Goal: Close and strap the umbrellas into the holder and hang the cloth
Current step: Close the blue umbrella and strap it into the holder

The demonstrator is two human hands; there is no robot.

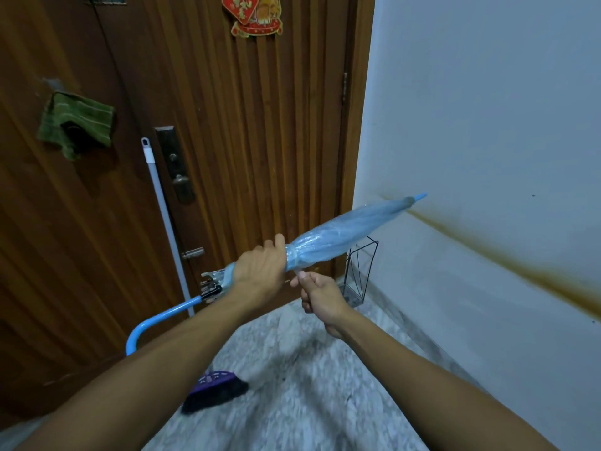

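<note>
The scene is dim and flat, with a cool bluish cast on the wall (487,125) right of the hands. No glare and no hard shadows show; only soft darkening lies on the door (97,222) to their left. Wide-angle distortion bows the door's grooves. The floor (292,402) below the hands is smeared with blur.
</note>
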